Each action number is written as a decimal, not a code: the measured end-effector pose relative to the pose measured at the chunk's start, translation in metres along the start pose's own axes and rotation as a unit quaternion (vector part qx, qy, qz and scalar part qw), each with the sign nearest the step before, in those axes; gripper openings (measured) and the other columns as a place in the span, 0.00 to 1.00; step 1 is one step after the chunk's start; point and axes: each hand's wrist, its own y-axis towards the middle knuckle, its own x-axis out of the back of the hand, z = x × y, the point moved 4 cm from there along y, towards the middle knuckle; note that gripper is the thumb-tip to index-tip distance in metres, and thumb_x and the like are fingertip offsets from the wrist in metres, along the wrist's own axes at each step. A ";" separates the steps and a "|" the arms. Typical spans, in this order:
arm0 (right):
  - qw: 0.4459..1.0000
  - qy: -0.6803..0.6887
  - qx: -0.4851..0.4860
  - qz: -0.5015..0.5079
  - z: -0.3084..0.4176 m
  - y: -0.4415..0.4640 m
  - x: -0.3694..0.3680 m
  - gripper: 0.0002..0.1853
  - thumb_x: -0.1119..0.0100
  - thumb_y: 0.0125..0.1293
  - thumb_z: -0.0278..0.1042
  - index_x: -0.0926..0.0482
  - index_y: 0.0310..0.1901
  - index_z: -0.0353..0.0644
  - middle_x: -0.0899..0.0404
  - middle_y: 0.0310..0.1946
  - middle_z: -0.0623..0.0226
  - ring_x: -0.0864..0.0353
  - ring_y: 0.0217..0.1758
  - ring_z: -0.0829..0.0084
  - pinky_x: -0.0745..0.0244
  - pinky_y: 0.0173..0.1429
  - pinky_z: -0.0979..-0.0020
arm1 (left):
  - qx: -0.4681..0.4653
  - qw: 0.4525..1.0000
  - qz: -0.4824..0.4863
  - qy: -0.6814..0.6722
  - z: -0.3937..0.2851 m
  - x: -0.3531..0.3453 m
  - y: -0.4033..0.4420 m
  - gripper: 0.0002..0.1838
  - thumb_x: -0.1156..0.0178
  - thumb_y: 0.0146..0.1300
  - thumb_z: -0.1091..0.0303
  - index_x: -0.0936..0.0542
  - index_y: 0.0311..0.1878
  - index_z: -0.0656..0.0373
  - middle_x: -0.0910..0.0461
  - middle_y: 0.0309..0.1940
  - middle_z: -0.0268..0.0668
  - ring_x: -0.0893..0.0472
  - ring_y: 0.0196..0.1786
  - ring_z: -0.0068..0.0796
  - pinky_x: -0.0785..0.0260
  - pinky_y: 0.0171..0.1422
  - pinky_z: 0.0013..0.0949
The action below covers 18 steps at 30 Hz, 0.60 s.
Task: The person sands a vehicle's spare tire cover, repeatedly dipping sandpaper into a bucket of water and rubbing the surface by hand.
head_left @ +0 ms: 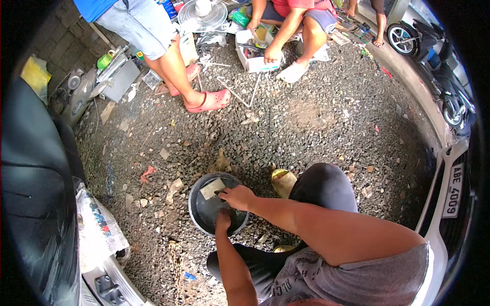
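Note:
A round dark tub (193, 210) with a grey rim stands on the gravel in front of my knees and appears to hold dark liquid. My right hand (237, 197) reaches over its far side, thumb and fingers closed on a pale, flat rectangular piece (212, 188). What that piece is made of I cannot make out. Lower in the tub is my left hand (223, 218), its fingers dipped into the dark inside and hidden from sight.
A person in pink clogs (209, 100) stands ahead; another sits by a white box (255, 62). A fan (203, 14) is behind them. Black vehicle bodywork (35, 168) lies left, a car bumper with a plate (452, 191) right, motorcycles (434, 61) at upper right.

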 end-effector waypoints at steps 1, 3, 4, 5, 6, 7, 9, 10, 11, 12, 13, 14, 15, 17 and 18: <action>1.000 0.003 -0.003 0.000 0.000 0.000 -0.001 0.24 0.44 0.67 0.33 0.28 0.65 0.54 0.21 0.50 0.59 0.14 0.38 0.54 0.18 0.43 0.52 | -0.035 0.999 -0.012 0.022 0.015 -0.010 0.003 0.18 0.53 0.75 0.59 0.22 0.38 0.66 0.21 0.34 0.58 0.21 0.43 0.63 0.31 0.50 0.59; 1.000 0.012 -0.007 0.006 0.001 -0.001 0.007 0.24 0.44 0.67 0.33 0.29 0.65 0.53 0.21 0.49 0.59 0.14 0.38 0.53 0.18 0.42 0.52 | -0.042 0.998 0.002 0.052 0.020 -0.014 0.007 0.14 0.51 0.72 0.65 0.22 0.41 0.66 0.21 0.37 0.58 0.22 0.45 0.64 0.31 0.51 0.58; 1.000 0.020 -0.009 0.010 0.002 -0.002 0.010 0.24 0.44 0.67 0.33 0.29 0.66 0.52 0.21 0.49 0.59 0.14 0.38 0.53 0.18 0.42 0.52 | -0.016 0.998 0.029 0.062 0.016 -0.011 0.007 0.12 0.50 0.70 0.67 0.22 0.43 0.66 0.21 0.40 0.59 0.22 0.47 0.64 0.31 0.52 0.58; 0.999 0.027 -0.012 0.014 0.003 -0.003 0.014 0.24 0.44 0.67 0.34 0.30 0.66 0.52 0.21 0.48 0.59 0.15 0.37 0.53 0.19 0.41 0.52 | 0.010 0.996 0.054 0.073 0.012 -0.007 0.008 0.11 0.49 0.69 0.69 0.22 0.46 0.66 0.21 0.42 0.60 0.22 0.49 0.64 0.30 0.54 0.57; 1.000 0.018 -0.005 0.006 0.002 -0.002 0.010 0.24 0.44 0.68 0.34 0.30 0.66 0.51 0.21 0.48 0.59 0.15 0.38 0.54 0.19 0.42 0.52 | 0.042 0.994 0.068 0.079 0.009 -0.006 0.009 0.13 0.49 0.67 0.70 0.23 0.49 0.67 0.21 0.46 0.61 0.23 0.51 0.63 0.30 0.56 0.56; 1.000 0.010 0.002 -0.002 0.001 -0.001 0.002 0.24 0.44 0.68 0.35 0.30 0.66 0.50 0.21 0.48 0.60 0.15 0.38 0.54 0.19 0.42 0.52 | 0.074 0.990 0.081 0.085 0.008 -0.007 0.009 0.15 0.48 0.66 0.71 0.23 0.52 0.67 0.22 0.49 0.61 0.23 0.54 0.63 0.30 0.58 0.56; 1.000 0.004 0.007 -0.011 -0.001 0.000 -0.001 0.24 0.45 0.68 0.36 0.30 0.66 0.49 0.21 0.48 0.60 0.15 0.39 0.55 0.20 0.42 0.52 | 0.062 0.988 0.090 0.111 0.025 -0.018 0.014 0.20 0.48 0.64 0.71 0.26 0.58 0.68 0.24 0.55 0.62 0.25 0.58 0.63 0.31 0.61 0.54; 1.000 0.007 0.005 -0.012 0.002 -0.003 0.009 0.24 0.45 0.68 0.36 0.30 0.66 0.48 0.21 0.47 0.60 0.15 0.40 0.55 0.20 0.43 0.52 | 0.019 0.988 0.085 0.131 0.061 -0.039 0.021 0.21 0.49 0.65 0.71 0.27 0.60 0.68 0.25 0.57 0.62 0.25 0.60 0.63 0.32 0.63 0.53; 1.000 0.010 0.003 -0.012 0.004 -0.005 0.014 0.24 0.45 0.69 0.36 0.30 0.66 0.48 0.21 0.47 0.60 0.15 0.40 0.56 0.20 0.43 0.52 | -0.024 0.985 0.081 0.150 0.079 -0.049 0.026 0.23 0.49 0.65 0.71 0.28 0.63 0.68 0.26 0.59 0.63 0.26 0.62 0.63 0.32 0.65 0.52; 1.000 0.009 0.003 -0.004 0.004 -0.004 0.012 0.24 0.45 0.69 0.36 0.30 0.65 0.48 0.20 0.47 0.60 0.15 0.41 0.56 0.20 0.43 0.52 | 0.000 0.991 0.075 0.111 0.078 -0.047 0.026 0.23 0.49 0.65 0.71 0.28 0.62 0.68 0.26 0.59 0.63 0.26 0.62 0.64 0.33 0.66 0.52; 1.000 0.008 0.003 0.005 0.003 -0.002 0.010 0.23 0.45 0.68 0.36 0.30 0.65 0.48 0.20 0.47 0.60 0.15 0.41 0.56 0.20 0.43 0.53 | 0.025 0.995 0.069 0.072 0.070 -0.042 0.024 0.22 0.50 0.66 0.70 0.28 0.62 0.68 0.26 0.59 0.63 0.27 0.62 0.64 0.33 0.66 0.52; 1.000 0.007 0.004 0.014 0.003 -0.001 0.008 0.23 0.45 0.68 0.36 0.30 0.65 0.49 0.20 0.47 0.59 0.15 0.41 0.56 0.20 0.43 0.53 | 0.051 0.996 0.063 0.032 0.063 -0.037 0.020 0.22 0.50 0.66 0.70 0.28 0.62 0.68 0.26 0.60 0.63 0.27 0.62 0.65 0.34 0.66 0.52; 1.000 0.009 0.003 0.010 0.004 -0.001 0.007 0.23 0.44 0.68 0.37 0.30 0.65 0.48 0.20 0.47 0.59 0.15 0.41 0.56 0.20 0.43 0.53 | 0.063 0.996 0.059 -0.001 0.047 -0.027 0.015 0.22 0.50 0.66 0.69 0.27 0.61 0.69 0.25 0.59 0.64 0.26 0.62 0.65 0.34 0.66 0.51; 1.000 0.012 0.000 0.005 0.000 -0.001 0.001 0.24 0.44 0.68 0.37 0.30 0.65 0.48 0.20 0.47 0.59 0.14 0.40 0.56 0.20 0.42 0.53 | 0.087 0.992 0.053 -0.069 0.008 -0.004 0.006 0.21 0.50 0.67 0.68 0.26 0.60 0.70 0.24 0.57 0.64 0.26 0.61 0.65 0.34 0.65 0.51; 1.000 0.013 -0.005 0.013 0.003 -0.002 0.008 0.24 0.44 0.68 0.37 0.30 0.65 0.48 0.20 0.47 0.59 0.14 0.40 0.56 0.20 0.42 0.53 | 0.089 0.992 0.039 -0.082 -0.005 0.002 0.002 0.21 0.50 0.68 0.67 0.26 0.58 0.70 0.24 0.56 0.65 0.25 0.61 0.65 0.34 0.64 0.51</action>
